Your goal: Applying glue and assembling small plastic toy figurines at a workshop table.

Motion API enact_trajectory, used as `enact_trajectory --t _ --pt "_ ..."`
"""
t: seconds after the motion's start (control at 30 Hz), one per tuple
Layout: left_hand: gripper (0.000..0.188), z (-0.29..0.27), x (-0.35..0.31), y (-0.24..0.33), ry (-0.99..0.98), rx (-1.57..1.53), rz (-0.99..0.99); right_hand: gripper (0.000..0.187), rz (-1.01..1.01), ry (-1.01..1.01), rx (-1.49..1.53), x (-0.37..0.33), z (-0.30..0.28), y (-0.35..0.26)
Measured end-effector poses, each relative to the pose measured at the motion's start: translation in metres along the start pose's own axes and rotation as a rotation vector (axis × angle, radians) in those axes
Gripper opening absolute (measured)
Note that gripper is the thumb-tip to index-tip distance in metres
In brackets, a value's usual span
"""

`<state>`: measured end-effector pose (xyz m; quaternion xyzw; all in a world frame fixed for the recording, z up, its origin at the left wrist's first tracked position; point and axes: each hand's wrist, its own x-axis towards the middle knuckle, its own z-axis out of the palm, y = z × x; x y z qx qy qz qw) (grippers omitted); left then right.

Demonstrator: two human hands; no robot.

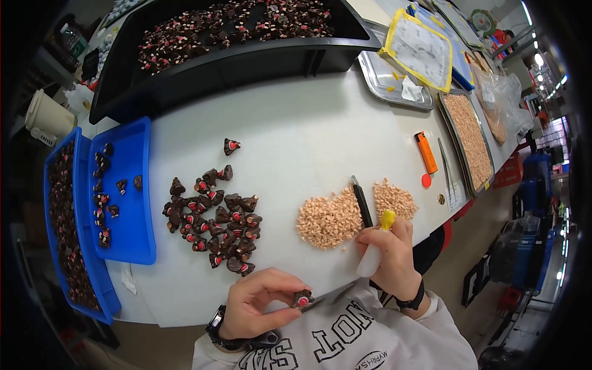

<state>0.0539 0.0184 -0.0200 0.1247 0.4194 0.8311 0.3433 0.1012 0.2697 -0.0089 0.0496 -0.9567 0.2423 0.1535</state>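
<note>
Between the thumb and fingertips of my left hand [262,302] is a small dark brown figurine piece [303,299] with a red and pinkish spot. My right hand [398,253] is wrapped round a small white squeeze bottle [370,261] with a yellow tip, held tilted. Just beyond it lie two heaps of tiny peach-coloured parts, a larger heap [328,219] and a smaller heap [394,198]. A black pen-like tool [362,203] with a pointed metal end lies between them. To the left, similar brown pieces [216,228] form a loose pile on the white table.
Far left stand a shallow blue tray [132,228] with several brown pieces and a fuller blue bin [108,296]. A large black tub [246,55] of pieces spans the back. At right are an orange lighter [425,152], tweezers [445,166] and a metal tray [487,166] of peach parts.
</note>
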Motion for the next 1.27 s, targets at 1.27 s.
enact_trajectory --t 1.27 --pt "0.036 0.019 0.006 -0.015 0.199 0.765 0.381 0.024 0.091 0.316 -0.062 -0.034 -0.029 0.029"
